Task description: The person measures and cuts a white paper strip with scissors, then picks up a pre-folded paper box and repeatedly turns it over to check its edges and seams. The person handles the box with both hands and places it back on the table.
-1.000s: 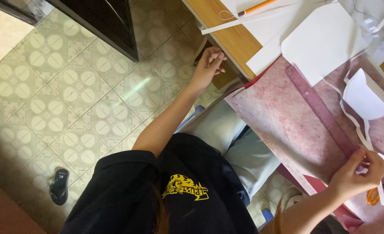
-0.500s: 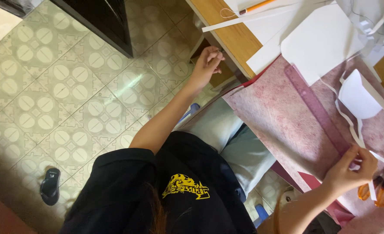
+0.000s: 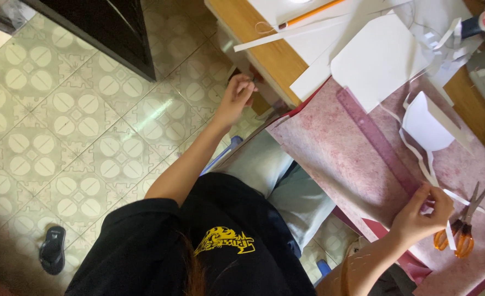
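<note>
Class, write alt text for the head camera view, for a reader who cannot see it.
A seated person's right hand pinches a white paper strip on a pink mat, beside orange-handled scissors and a purple ruler. The left hand reaches to the wooden table's edge, above a tiled floor.

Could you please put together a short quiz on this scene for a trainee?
1. True or false: the orange-handled scissors lie on the pink mat.
2. What does the right hand pinch? A) a sandal B) a white paper strip C) a bottle
3. Fill in: the left hand is at the edge of the wooden ____.
Key: 1 true; 2 B; 3 table.
</note>
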